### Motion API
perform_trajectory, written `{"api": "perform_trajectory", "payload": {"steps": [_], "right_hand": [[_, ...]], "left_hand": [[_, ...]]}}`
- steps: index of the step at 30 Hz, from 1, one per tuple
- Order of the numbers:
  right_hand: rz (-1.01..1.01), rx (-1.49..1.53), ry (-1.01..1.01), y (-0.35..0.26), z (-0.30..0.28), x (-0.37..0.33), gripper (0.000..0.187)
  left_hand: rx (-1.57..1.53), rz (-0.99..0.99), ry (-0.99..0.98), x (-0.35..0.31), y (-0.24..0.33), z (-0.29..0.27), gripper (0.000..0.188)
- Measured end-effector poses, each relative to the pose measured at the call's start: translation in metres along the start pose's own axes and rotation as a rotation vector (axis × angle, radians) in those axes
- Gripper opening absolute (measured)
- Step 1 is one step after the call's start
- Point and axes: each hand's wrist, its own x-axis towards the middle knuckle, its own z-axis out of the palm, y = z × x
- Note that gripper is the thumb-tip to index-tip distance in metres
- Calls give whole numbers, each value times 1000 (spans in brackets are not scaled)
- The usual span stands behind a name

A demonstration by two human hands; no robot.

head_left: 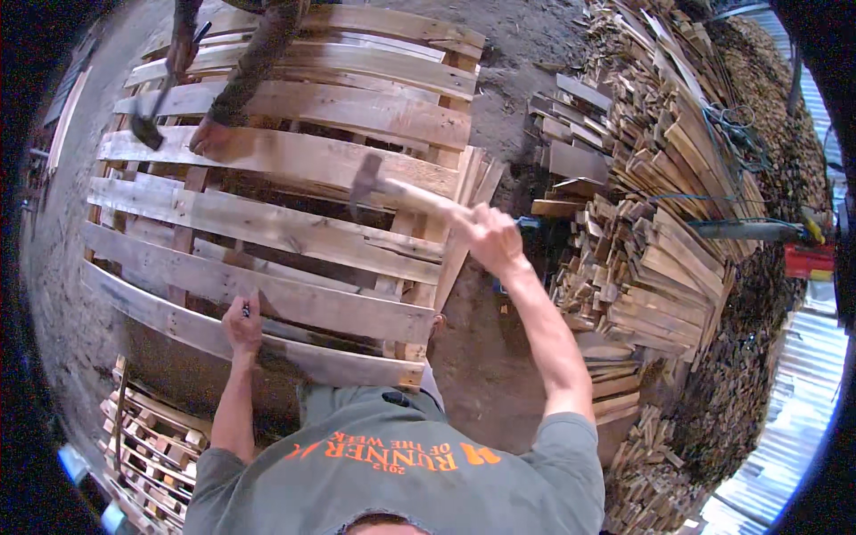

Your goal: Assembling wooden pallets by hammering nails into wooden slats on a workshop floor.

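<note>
In front of me lies a wooden pallet (pixel 303 236) with pale, weathered slats running across it. My right hand (pixel 493 239) is closed around the wooden handle of a hammer (pixel 406 192). The hammer's head hangs over the middle slats, slightly smeared by motion. Over the near slats at the left is my left hand (pixel 242 326), its fingers pinched together. Something small and dark shows between those fingers, too small to name. Across the pallet, another person's hand (pixel 211 138) rests on a slat, while that person's other hand (pixel 181 53) grips a second hammer (pixel 147 129).
Large heaps of loose boards (pixel 664 259) fill the right side, with a blue cord (pixel 736 134) lying over them. A red object (pixel 807 261) stands at the far right, near corrugated sheeting (pixel 794 383). More slatted pallets (pixel 156 450) sit at the lower left. Bare dirt floor surrounds the pallet.
</note>
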Motion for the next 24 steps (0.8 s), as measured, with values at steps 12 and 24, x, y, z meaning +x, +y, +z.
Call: {"api": "perform_trajectory", "payload": {"steps": [12, 24], "right_hand": [[1190, 1219, 118, -29, 32, -38, 24], [665, 978, 781, 6, -48, 17, 16]], "left_hand": [[-208, 180, -50, 51, 93, 36, 11], [-109, 511, 93, 224, 244, 208, 19]]}}
